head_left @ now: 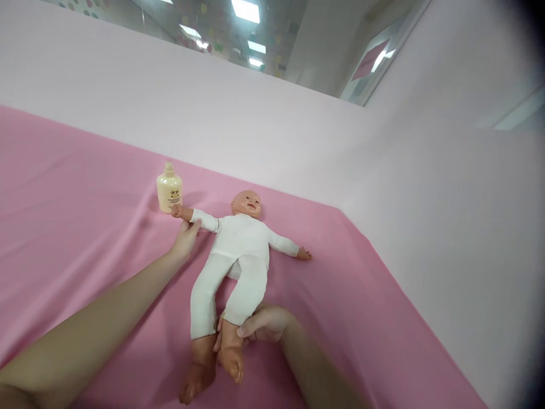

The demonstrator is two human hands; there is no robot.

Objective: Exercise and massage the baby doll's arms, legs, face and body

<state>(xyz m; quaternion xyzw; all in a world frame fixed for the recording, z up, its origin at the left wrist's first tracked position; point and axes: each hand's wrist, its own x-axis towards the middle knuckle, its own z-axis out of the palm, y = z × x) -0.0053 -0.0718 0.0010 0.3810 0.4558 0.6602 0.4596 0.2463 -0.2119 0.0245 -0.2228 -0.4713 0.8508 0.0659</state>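
A baby doll [240,238] with a white cloth body lies face up, its arms spread and its bare plastic feet toward me. My left hand [186,237] is closed around the doll's forearm on the left side, close to the wrist; some of its fingers are hidden under the arm. Lower down, my right hand [264,325] grips the doll's ankle on the right side, thumb on top and fingers behind. Just beyond the doll's left-side hand stands a cream bottle [169,190] with a dark printed label.
A pink sheet [106,227] with soft creases covers the surface under the doll. White walls [272,147] rise behind and to the right. Above the back wall, a glass pane [272,34] shows ceiling lights.
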